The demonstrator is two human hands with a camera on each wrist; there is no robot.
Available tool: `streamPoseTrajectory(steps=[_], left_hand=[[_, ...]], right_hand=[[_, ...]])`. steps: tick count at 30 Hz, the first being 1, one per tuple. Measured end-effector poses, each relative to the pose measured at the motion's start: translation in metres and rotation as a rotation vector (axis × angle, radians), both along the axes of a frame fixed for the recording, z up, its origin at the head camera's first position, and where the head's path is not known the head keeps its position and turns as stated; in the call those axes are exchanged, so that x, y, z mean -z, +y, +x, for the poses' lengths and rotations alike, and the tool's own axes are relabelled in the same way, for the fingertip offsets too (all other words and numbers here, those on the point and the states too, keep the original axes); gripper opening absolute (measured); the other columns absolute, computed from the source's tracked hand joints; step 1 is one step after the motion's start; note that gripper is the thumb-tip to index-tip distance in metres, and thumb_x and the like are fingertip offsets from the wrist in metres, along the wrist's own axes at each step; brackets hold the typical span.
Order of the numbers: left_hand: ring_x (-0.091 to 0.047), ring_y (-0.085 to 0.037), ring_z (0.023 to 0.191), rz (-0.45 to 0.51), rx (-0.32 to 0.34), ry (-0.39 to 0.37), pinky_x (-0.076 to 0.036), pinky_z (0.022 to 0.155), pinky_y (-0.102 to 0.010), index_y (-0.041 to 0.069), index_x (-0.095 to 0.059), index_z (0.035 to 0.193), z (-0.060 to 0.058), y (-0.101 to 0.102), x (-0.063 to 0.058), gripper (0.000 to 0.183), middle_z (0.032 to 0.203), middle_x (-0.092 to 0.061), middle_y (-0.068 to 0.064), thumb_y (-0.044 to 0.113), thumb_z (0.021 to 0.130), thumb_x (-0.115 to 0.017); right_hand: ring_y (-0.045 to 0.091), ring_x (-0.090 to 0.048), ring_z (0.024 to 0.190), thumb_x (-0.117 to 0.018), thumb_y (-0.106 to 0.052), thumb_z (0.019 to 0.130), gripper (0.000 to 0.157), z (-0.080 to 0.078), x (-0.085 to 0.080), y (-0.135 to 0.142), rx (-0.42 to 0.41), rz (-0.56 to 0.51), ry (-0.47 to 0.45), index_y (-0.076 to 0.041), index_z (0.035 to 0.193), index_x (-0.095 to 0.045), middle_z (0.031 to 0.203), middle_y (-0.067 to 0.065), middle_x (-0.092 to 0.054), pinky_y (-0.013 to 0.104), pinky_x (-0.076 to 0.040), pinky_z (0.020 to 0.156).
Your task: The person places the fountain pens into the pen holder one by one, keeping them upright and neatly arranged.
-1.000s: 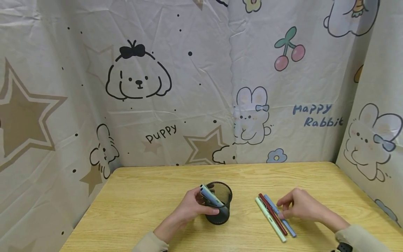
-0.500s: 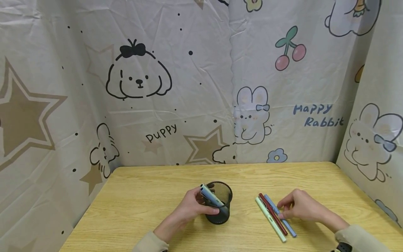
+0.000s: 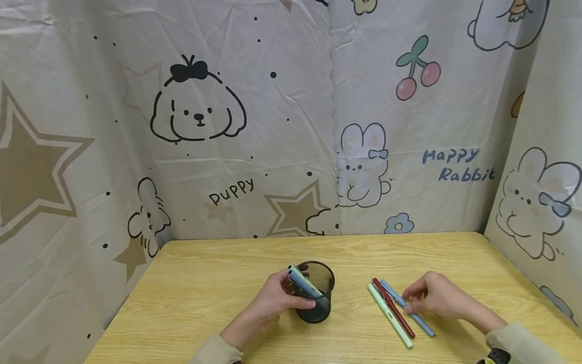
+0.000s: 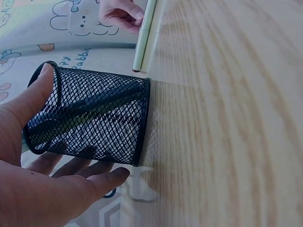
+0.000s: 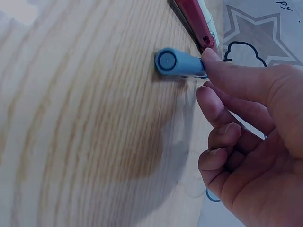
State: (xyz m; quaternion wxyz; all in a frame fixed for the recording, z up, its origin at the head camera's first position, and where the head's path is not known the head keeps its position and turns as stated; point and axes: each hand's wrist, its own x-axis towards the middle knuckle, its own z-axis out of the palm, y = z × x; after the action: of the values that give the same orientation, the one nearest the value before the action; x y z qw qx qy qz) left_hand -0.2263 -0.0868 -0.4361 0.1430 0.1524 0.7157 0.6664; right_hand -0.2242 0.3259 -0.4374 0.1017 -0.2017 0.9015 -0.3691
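Note:
My left hand (image 3: 277, 296) grips a black mesh pen holder (image 3: 322, 309) standing on the table, thumb across its near side at the rim. Inside lean a light blue pen (image 3: 301, 279) and a pale green one, side by side. In the left wrist view the thumb lies over the rim of the mesh holder (image 4: 102, 113), other fingers behind it. My right hand (image 3: 438, 296) pinches a blue pen (image 3: 420, 321) lying on the table. In the right wrist view the thumb is against the blue pen (image 5: 182, 64), the fingers curled near it.
Left of the blue pen lie a dark red pen (image 3: 396, 313) and a pale green pen (image 3: 386, 311), close together. The wooden table (image 3: 218, 268) is bordered by a printed cloth (image 3: 273, 116) at the back and sides.
The blue pen's near end has swung right, away from the red pen, with my right hand on it. My left hand and the pen holder stay in place.

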Motion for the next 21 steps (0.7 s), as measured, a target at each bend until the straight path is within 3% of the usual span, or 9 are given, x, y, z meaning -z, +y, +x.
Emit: streamPoseTrajectory(steps=[8, 17, 21], left_hand=[[-0.058, -0.034, 0.129, 0.008, 0.007, -0.004, -0.046, 0.111, -0.050, 0.001, -0.055, 0.151, -0.0015, 0.0003, 0.0004, 0.080, 0.147, -0.058, -0.022, 0.002, 0.080, -0.092], [-0.059, -0.033, 0.127, 0.005, -0.001, 0.000, -0.045, 0.110, -0.050, 0.008, -0.060, 0.149, -0.0025, 0.0000, 0.0026, 0.078, 0.143, -0.061, -0.015, 0.003, 0.079, -0.093], [-0.059, -0.033, 0.127, 0.005, -0.002, -0.002, -0.045, 0.111, -0.050, 0.006, -0.059, 0.149, -0.0022, -0.0002, 0.0024, 0.078, 0.144, -0.060, -0.018, 0.003, 0.079, -0.093]], right_hand=[[0.005, -0.053, 0.061, -0.092, -0.020, 0.083, 0.025, 0.0007, -0.0007, -0.0016, -0.001, -0.006, 0.014, -0.005, 0.101, -0.083, 0.072, -0.004, -0.067, 0.021, -0.042, 0.051], [0.005, -0.052, 0.059, -0.092, -0.017, 0.082, 0.023, -0.0008, 0.0023, 0.0003, -0.007, -0.007, 0.014, -0.005, 0.100, -0.083, 0.071, -0.004, -0.066, 0.020, -0.041, 0.050], [0.005, -0.053, 0.061, -0.090, -0.014, 0.083, 0.023, -0.0018, 0.0019, 0.0024, -0.010, 0.002, 0.023, -0.004, 0.101, -0.082, 0.072, -0.005, -0.066, 0.020, -0.041, 0.051]])
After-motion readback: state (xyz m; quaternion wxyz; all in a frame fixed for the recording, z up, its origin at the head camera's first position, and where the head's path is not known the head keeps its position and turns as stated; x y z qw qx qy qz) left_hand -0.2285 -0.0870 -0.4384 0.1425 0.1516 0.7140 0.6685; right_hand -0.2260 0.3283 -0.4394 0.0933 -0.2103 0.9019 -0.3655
